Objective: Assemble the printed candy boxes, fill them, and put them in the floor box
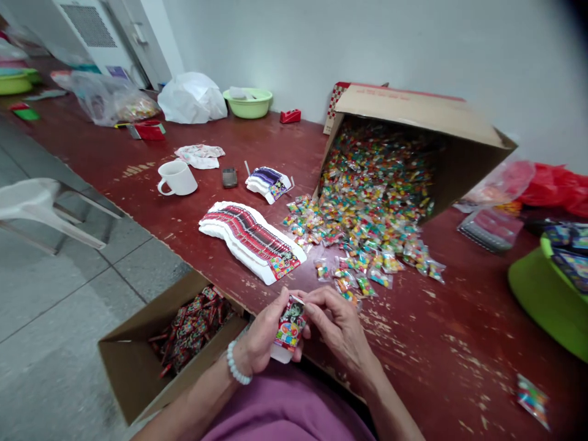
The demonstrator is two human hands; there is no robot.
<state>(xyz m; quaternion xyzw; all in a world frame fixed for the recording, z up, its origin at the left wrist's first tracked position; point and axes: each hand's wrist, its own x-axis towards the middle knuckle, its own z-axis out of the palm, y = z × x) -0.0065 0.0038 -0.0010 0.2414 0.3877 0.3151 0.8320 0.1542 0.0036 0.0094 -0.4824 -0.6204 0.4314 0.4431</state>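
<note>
Near the table's front edge, my left hand (264, 334), with a pale bead bracelet at the wrist, is wrapped round a small red printed box (290, 323) with a white flap at its lower end. The fingers of my right hand (337, 327) pinch the box's top end. Just beyond, a fanned stack of flat red-and-white boxes (250, 239) lies on the red table (413, 324). A smaller purple stack (268, 184) is behind it. Small clear candy packets (367, 239) spill from a tipped cardboard box (473, 147) on the right.
Below the table edge at left, an open carton (124, 367) holds many red boxes. A white mug (178, 177), a cloth (200, 155) and a small dark object (229, 177) are on the table. A green basin (546, 300) stands at right, a lone packet (531, 399) nearer. A white stool (41, 208) is left.
</note>
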